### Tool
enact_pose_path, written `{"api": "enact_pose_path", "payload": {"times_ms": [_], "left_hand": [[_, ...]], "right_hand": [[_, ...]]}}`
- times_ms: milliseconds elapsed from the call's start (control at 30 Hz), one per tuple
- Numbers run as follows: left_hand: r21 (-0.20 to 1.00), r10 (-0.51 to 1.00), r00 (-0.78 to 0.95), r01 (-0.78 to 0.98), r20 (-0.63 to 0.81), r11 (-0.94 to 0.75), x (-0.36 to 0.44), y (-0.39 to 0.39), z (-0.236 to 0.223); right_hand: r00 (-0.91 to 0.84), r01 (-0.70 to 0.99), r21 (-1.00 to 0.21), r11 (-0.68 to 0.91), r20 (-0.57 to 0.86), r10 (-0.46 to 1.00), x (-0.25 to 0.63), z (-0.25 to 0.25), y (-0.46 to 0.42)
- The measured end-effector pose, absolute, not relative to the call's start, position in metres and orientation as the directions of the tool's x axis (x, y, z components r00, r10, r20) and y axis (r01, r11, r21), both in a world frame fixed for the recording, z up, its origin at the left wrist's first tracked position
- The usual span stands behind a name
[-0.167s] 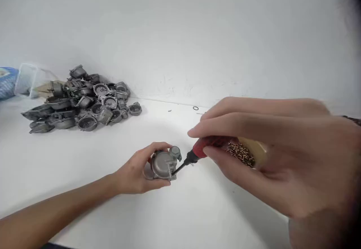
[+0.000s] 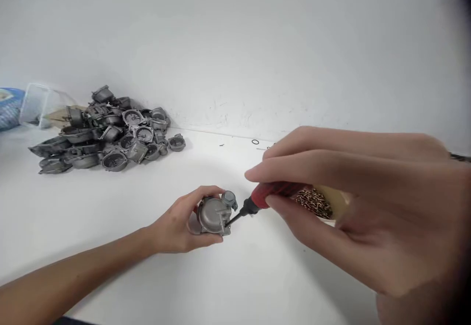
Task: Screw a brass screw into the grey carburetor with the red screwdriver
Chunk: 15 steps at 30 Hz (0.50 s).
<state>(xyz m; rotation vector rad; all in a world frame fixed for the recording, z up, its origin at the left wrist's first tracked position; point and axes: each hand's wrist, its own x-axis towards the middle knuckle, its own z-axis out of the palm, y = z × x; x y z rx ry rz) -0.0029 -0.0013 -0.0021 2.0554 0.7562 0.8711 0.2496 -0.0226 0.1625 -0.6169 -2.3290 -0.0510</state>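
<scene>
My left hand (image 2: pixel 175 222) grips a small grey cast-metal part (image 2: pixel 214 214) and steadies it on the white table (image 2: pixel 228 286). My right hand (image 2: pixel 353 202) holds a red-handled screwdriver (image 2: pixel 265 195); its dark tip rests against the right side of the part. Behind my right fingers a container of small brass-coloured screws (image 2: pixel 316 202) shows, partly hidden by the hand.
A heap of several similar grey metal parts (image 2: pixel 106 131) lies at the back left. Beyond it stand a clear plastic box (image 2: pixel 37 103) and a blue object (image 2: pixel 9 107) at the left edge. A small black ring (image 2: pixel 255 141) lies near the white wall.
My right hand has shifted very slightly; the screwdriver tip stays on the part. My left hand and the part have not moved.
</scene>
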Motion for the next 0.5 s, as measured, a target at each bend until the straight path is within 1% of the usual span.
{"api": "enact_pose_path", "payload": {"times_ms": [67, 167, 233, 300, 400, 500], "left_hand": [[0.814, 0.731, 0.595, 0.211, 0.332, -0.542, -0.0051, -0.0007, -0.0023], [0.813, 0.724, 0.603, 0.203, 0.335, -0.546, -0.0078, 0.0003, -0.0023], [0.816, 0.726, 0.604, 0.204, 0.329, -0.54, -0.0084, 0.0003, -0.002], [0.815, 0.726, 0.605, 0.207, 0.328, -0.541, -0.0082, -0.0001, -0.0015], [0.809, 0.721, 0.604, 0.201, 0.341, -0.552, -0.0067, -0.0003, -0.0012], [0.807, 0.713, 0.602, 0.183, 0.36, -0.562, -0.005, 0.0007, -0.0024]], "right_hand": [[-0.605, 0.443, -0.137, 0.886, 0.683, 0.408, 0.2476, 0.1615, -0.023], [-0.553, 0.449, -0.204, 0.87, 0.701, 0.45, 0.2454, 0.1605, -0.0226], [-0.551, 0.438, -0.232, 0.869, 0.695, 0.463, 0.2451, 0.1613, -0.0223], [-0.577, 0.431, -0.217, 0.876, 0.68, 0.453, 0.2455, 0.163, -0.0228], [-0.602, 0.47, -0.176, 0.865, 0.653, 0.46, 0.2462, 0.1651, -0.0243], [-0.6, 0.47, -0.188, 0.862, 0.648, 0.469, 0.2448, 0.1654, -0.0239]]}}
